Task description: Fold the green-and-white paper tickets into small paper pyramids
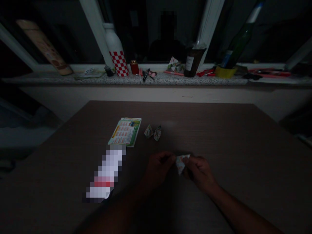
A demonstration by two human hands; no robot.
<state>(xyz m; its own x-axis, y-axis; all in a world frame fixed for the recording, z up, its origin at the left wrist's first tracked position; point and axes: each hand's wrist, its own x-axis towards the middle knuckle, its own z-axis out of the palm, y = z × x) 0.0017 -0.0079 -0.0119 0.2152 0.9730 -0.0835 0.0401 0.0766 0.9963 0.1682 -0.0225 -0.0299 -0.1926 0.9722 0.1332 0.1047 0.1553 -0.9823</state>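
Observation:
A small folded paper triangle [180, 164], printed in pale colours, is held between my hands above the table. My right hand [201, 172] pinches its right side, thumb on top and fingers beneath. At the left corner, the thumb and forefinger of my left hand [157, 169] are closed on the paper's tip. Two folded paper pieces stand farther back, a pointed one [148, 131] and another [157, 133] close beside it. Left of them lies a stack of printed calendar sheets [124, 132].
A lit, blurred-out phone-like object [104, 174] lies on the brown table [219, 130] at my left. Along the granite windowsill [161, 79] stand a red-checked white bottle [117, 52], a dark cup [192, 61], a green bottle [236, 45] and a tall tube [46, 48].

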